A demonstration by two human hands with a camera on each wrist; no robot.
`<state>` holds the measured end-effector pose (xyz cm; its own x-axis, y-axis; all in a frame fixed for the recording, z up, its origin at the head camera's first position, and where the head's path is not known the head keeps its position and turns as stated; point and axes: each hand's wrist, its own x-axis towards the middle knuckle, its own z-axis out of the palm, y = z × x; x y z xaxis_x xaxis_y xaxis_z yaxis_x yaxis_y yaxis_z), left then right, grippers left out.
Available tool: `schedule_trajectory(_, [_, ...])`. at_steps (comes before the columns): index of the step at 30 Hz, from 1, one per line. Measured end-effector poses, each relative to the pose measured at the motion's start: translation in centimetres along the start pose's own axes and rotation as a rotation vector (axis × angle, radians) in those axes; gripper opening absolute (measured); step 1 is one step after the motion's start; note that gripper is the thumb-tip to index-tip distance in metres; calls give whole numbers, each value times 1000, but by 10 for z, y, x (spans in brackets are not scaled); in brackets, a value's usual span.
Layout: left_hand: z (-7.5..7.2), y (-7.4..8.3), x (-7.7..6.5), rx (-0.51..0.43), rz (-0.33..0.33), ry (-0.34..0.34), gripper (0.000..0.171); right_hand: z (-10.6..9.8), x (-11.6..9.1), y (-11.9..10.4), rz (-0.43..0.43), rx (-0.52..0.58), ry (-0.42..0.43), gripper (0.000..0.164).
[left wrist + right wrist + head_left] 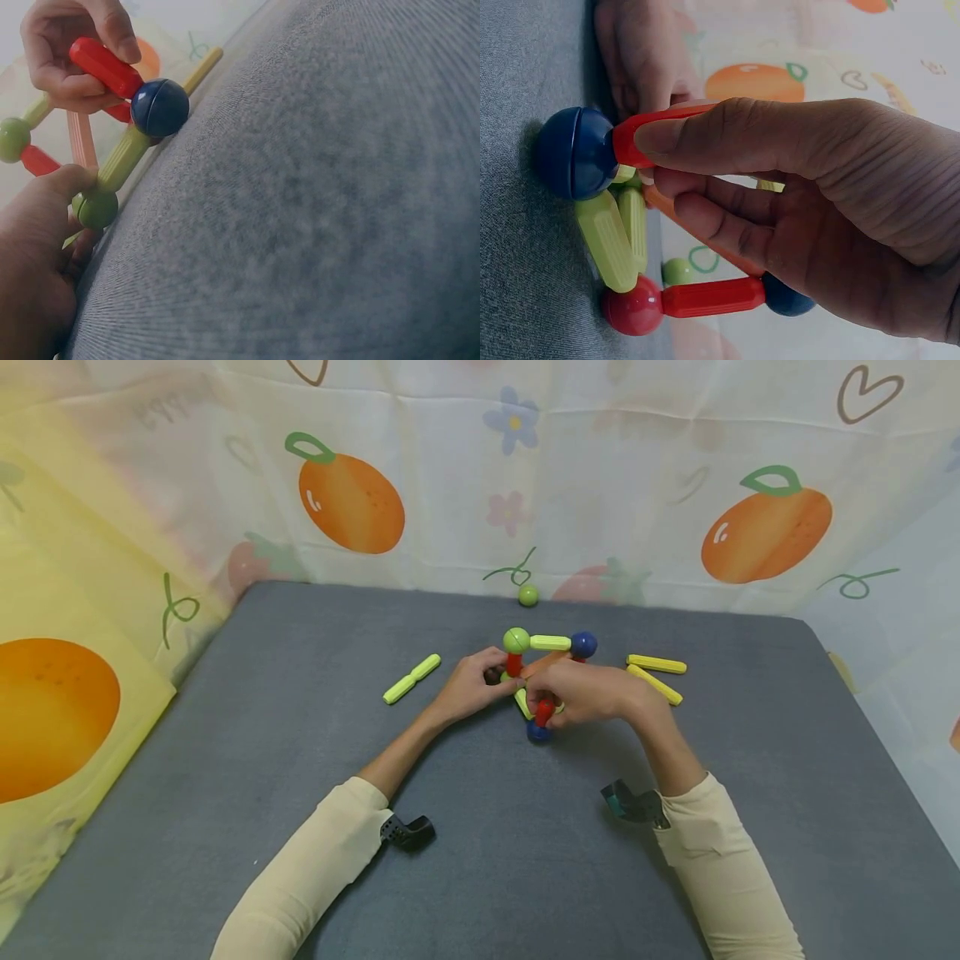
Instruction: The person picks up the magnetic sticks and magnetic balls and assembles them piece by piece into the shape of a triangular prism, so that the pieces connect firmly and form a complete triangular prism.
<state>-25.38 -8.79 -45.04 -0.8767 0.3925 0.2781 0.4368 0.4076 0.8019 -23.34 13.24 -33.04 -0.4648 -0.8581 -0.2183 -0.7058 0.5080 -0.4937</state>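
Note:
A frame of magnetic rods and balls stands on the grey table. My right hand (592, 689) pinches a red rod (628, 141) between thumb and fingers, its end on a front blue ball (564, 154). At the frame's left base corner, my left hand (468, 687) grips a green ball (97, 210) with thumb and fingers. Light green rods (604, 236) run along the base, one to a red ball (634, 306). Higher up, a light green rod (551, 642) joins a green ball (516, 640) to a blue ball (584, 644). An orange rod (545, 666) slants below, partly hidden.
Left of the frame lie two light green rods (412, 679) end to end. Two yellow rods (657, 663) are on the right. A loose green ball (528, 595) sits at the table's back edge, before a printed curtain (450, 510). A dark ball (492, 676) shows by the left fingers.

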Motion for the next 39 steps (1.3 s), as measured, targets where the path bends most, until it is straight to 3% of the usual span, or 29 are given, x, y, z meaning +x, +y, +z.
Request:
schedule_trajectory(11, [0, 1, 0, 5, -8, -4, 23, 0, 0, 1, 18, 5, -19, 22])
schedule_trajectory(18, [-3, -2, 2, -11, -7, -16, 17, -13, -17, 9, -31, 176, -16, 30])
schedule_trajectory(21, [-4, -2, 2, 0, -13, -18, 15, -28, -35, 23, -67, 325, 85, 24])
schedule_trajectory(24, [-4, -2, 2, 9, -17, -31, 15, -42, -44, 47, -60, 445, 285, 21])
schedule_trajectory(27, [-4, -3, 2, 5, -25, -37, 14, -54, -30, 78, 50, 481, 495, 21])
schedule_trajectory(29, [-4, -3, 1, -1, -34, -33, 13, -59, -12, 98, 164, 466, 560, 24])
schedule_trajectory(31, [-5, -3, 0, -3, -44, -31, 13, -61, 8, 115, 252, 420, 540, 28])
schedule_trajectory(33, [-5, -2, -1, -4, -47, -34, 13, -60, 26, 128, 286, 346, 450, 36])
schedule_trajectory(39, [-4, 0, -1, -18, -42, -42, 14, -53, 62, 147, 141, 51, 200, 72])
